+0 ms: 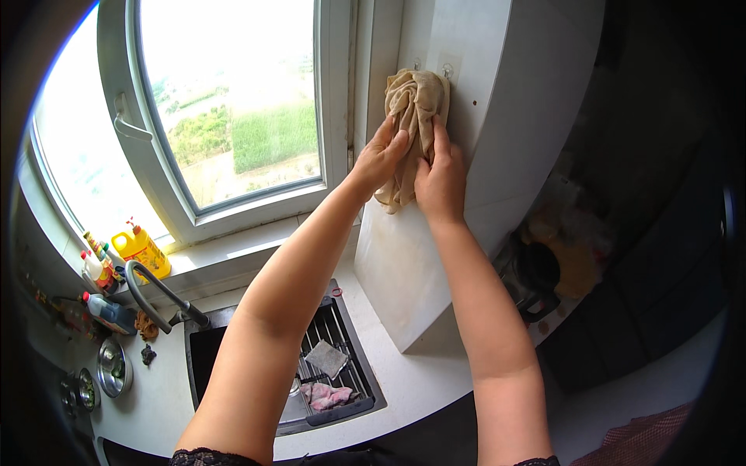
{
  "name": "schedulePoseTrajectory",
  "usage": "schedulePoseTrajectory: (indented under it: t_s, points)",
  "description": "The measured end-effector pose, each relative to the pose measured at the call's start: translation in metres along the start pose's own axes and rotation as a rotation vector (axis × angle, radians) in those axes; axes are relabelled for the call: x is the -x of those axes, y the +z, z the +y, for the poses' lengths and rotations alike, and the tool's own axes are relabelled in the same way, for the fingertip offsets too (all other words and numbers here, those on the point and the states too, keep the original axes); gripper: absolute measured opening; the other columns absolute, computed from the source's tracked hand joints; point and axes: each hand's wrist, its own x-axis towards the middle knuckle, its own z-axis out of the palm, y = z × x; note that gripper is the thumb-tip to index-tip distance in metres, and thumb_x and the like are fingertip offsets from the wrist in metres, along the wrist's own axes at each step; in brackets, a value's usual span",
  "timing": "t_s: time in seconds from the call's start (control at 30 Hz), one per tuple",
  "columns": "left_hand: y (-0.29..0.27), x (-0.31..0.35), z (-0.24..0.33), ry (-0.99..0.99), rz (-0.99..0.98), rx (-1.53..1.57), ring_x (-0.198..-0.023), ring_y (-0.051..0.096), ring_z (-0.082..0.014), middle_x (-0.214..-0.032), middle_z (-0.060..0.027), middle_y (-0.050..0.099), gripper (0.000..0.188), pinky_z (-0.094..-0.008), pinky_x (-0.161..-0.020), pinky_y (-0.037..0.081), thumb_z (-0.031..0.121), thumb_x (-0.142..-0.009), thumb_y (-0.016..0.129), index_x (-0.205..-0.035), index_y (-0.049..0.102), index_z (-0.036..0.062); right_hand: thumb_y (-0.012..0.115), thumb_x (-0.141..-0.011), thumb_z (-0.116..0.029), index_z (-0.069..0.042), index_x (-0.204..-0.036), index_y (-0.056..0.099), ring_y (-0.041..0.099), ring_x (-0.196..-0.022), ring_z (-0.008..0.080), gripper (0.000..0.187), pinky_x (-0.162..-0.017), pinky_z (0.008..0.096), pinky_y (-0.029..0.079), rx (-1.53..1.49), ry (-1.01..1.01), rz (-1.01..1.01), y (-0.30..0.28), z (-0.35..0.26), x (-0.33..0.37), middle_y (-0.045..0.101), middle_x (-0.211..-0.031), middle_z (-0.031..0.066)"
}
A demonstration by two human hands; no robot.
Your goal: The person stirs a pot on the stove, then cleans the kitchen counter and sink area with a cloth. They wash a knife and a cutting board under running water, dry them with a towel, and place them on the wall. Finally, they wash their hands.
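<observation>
A bunched beige cloth [418, 97] hangs in folds against the white wall panel, just below two small clear hooks [447, 71]. Whether its top is caught on a hook, I cannot tell. Both my arms are stretched up to it. My left hand [381, 158] grips the left side of the cloth, thumb toward the middle. On the other side my right hand [443, 180] pinches its folds, index finger pointing up along the fabric. The lower end of the cloth dangles between and below my hands.
An open window [233, 101] with a white handle fills the left. Below are a dark sink [379, 394] with rack, grey pad and pink cloth, a curved faucet [144, 287], a yellow jug [144, 250], several bottles and a steel bowl [115, 368]. A dark pot [536, 272] stands right.
</observation>
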Motion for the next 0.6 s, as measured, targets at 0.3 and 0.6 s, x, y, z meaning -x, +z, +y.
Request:
schedulePoseTrajectory:
  t_s: [0.3, 0.6]
  points:
    - [-0.001, -0.029, 0.024, 0.336, 0.25, -0.641, -0.139, 0.027, -0.0304, -0.145, -0.0218, 0.034, 0.058, -0.0411, -0.114, 0.018, 0.035, -0.093, 0.046, -0.142, 0.036, 0.0063, 0.064, -0.081, -0.016, -0.013, -0.129, 0.053, 0.049, -0.117, 0.028, 0.049, -0.091, 0.0427, 0.046, 0.475, -0.619, 0.266, -0.025, -0.037, -0.048, 0.055, -0.123, 0.0106]
    - [0.011, -0.071, 0.033, -0.004, -0.051, -0.281, -0.133, 0.038, -0.0317, -0.142, -0.0199, 0.042, 0.058, -0.0359, -0.108, 0.031, 0.037, -0.095, 0.043, -0.146, 0.03, 0.0148, 0.054, -0.082, -0.014, -0.008, -0.096, 0.062, 0.056, -0.095, 0.0207, 0.016, -0.077, 0.0323, 0.051, 0.783, -0.575, 0.134, -0.009, -0.014, -0.09, 0.061, -0.103, 0.0009]
